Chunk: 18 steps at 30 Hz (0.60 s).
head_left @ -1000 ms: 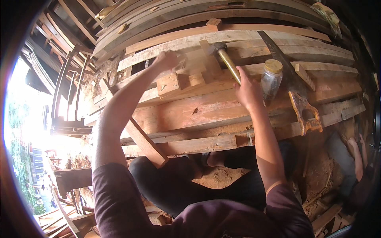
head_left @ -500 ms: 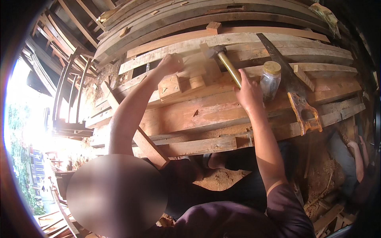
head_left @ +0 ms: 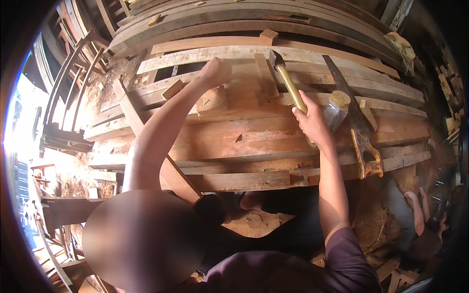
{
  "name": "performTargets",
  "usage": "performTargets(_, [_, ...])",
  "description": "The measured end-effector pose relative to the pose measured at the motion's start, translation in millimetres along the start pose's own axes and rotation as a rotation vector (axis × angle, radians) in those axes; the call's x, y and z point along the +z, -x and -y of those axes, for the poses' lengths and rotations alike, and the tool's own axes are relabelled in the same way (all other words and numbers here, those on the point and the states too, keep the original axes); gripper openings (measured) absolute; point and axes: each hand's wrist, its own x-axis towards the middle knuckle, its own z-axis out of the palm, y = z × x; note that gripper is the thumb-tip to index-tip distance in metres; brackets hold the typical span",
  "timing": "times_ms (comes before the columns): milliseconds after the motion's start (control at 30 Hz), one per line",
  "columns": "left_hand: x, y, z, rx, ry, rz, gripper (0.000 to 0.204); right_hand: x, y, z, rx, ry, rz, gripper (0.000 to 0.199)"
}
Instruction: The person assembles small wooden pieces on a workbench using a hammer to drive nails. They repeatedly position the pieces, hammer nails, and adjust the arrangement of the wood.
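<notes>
R hand (head_left: 311,120) clamped on hammer (head_left: 291,87) | L hand (head_left: 216,72) grip: can't tell | both well off nr plank edge (head_left: 244,182)

Both arms (head_left: 333,180) reach forward, the right hand (head_left: 312,121) curled.

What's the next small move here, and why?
I'd probably lay the hammer on the boards, freeing the right hand to steady the wooden block: it grips the hammer, and only the left hand is near the block, too blurred to show whether it holds anything.
</notes>
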Motion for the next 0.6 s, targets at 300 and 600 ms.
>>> performTargets(300, [6, 19, 20, 0.038, 0.025, -0.207, 0.019, 15, -19, 43, 0.15, -0.381, 0.261, 0.073])
performTargets(600, [24, 10, 35, -0.271, 0.291, -0.178, 0.023, 9, -47, 58, 0.163, -0.311, 0.502, 0.073])
